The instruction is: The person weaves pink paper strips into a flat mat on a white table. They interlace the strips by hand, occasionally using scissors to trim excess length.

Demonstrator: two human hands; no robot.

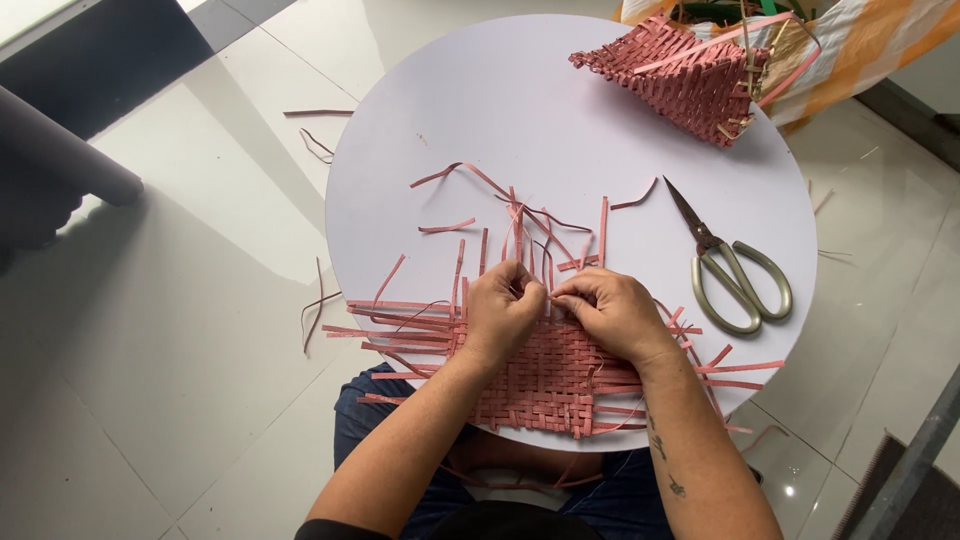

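Head view, the only one: a round white table (560, 110) fills the middle, and at its 6 o'clock edge lies a flat woven mat of pink strips (545, 385), loose ends sticking out on every side. Both hands rest on the mat's far edge, close together, almost touching. The left hand (503, 312) has its fingers curled and pinched on the upright pink strips (522, 232) at that edge; the right hand (612, 310) is likewise closed, its fingertips gripping the same cluster of strips from the 3 o'clock side. Which single strip each one holds cannot be told.

At 3 o'clock from the hands, well apart from them, lie scissors (733, 268) with pale metal handles, the blades pointing toward 11 o'clock. At 1 o'clock, on the table's far rim, sits a finished pink woven basket (680, 75), tipped on its side, partly against an orange-and-white striped bag (870, 50). Cut pink scraps (447, 226) lie on the table toward 12 o'clock, and more on the glossy tiled floor (180, 330) at 9 o'clock. Nothing lies between the hands and the strips.
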